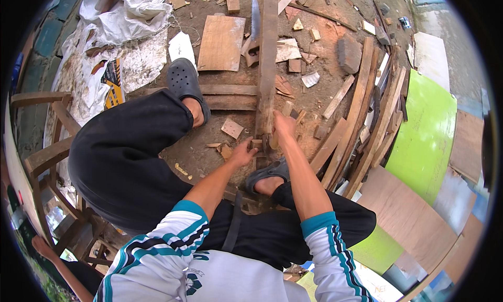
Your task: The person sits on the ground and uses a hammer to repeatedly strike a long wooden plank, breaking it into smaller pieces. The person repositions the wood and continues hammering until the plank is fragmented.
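Note:
A long wooden beam [267, 55] runs away from me, down the middle of the view. By its near end, my left hand [242, 154] is closed, fingertips at a small wood piece [256, 143] set against the beam. My right hand [284, 125] is closed at the beam's right side. Light wood shows just beyond and below that fist, but I cannot tell what it grips. My shoe [268, 176] is close to the beam's near end, partly behind my right forearm. Two wooden slats [228, 96] meet the beam from the left.
A handsaw [254, 34] lies left of the beam, near a plywood square [222, 42]. Long wood strips [361, 113] are heaped at right, beside a green panel [427, 129]. A stone [349, 54] rests among offcuts. Wooden chair-like frames [50, 155] stand at left; another person's arm [63, 265] shows there.

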The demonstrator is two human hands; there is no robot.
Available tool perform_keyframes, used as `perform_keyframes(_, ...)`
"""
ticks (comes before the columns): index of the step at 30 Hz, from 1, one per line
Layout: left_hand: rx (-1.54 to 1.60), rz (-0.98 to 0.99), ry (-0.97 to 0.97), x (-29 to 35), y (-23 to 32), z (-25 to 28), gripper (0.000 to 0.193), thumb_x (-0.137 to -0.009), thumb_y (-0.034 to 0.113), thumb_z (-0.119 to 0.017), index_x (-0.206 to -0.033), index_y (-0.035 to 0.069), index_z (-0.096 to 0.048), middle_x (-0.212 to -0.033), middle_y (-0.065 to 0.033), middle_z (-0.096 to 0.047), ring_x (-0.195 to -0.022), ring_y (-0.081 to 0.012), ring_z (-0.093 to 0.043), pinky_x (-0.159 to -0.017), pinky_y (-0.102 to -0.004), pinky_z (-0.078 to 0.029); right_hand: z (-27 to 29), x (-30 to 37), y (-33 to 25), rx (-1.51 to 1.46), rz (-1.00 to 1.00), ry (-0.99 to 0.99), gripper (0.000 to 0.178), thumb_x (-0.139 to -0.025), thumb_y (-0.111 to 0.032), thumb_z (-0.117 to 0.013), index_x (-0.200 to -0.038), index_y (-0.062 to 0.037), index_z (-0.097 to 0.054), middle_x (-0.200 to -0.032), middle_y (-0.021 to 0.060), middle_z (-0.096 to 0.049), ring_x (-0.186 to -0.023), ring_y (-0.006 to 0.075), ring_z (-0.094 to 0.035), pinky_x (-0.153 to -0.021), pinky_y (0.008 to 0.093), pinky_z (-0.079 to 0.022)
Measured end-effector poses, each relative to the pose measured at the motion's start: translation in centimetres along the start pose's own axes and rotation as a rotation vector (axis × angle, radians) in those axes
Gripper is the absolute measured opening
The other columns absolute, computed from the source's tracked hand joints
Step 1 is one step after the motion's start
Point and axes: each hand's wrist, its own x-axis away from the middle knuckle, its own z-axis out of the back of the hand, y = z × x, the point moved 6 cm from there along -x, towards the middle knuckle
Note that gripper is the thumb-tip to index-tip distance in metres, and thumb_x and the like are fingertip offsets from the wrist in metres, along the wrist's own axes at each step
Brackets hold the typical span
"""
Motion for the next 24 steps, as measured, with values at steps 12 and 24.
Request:
perform_keyframes(12,-0.065,0.051,0.071,-1.5,-1.2,-0.4,0.057,-0.099,0.038,-0.057,-0.137,-0.004,-0.050,-0.120,-0.0264,-0.065,-0.113,-0.0356,-0.064,-0.094,-0.0427,-0.049,0.2,2.1,0.5,-0.095,0.150,0.056,0.036,-0.088,-0.034,-0.070,-0.079,0.0001,-0.067,-0.069,0.0095,-0.065,-0.065,0.0204,-0.062,-0.063,0.0373,-0.046)
perform_keyframes(24,-0.090,0.094,0.096,-0.7,-0.7,-0.4,0.058,-0.101,0.044,-0.053,-0.132,-0.005,-0.053,-0.122,-0.0249,-0.064,-0.112,-0.0370,-0.064,-0.094,-0.0434,-0.049,0.2,2.0,-2.4,-0.154,0.071,-0.201,0.035,-0.088,-0.036,-0.065,-0.072,-0.0064,-0.056,-0.061,0.0066,-0.054,-0.058,0.0211,-0.056,-0.059,0.0389,-0.046)
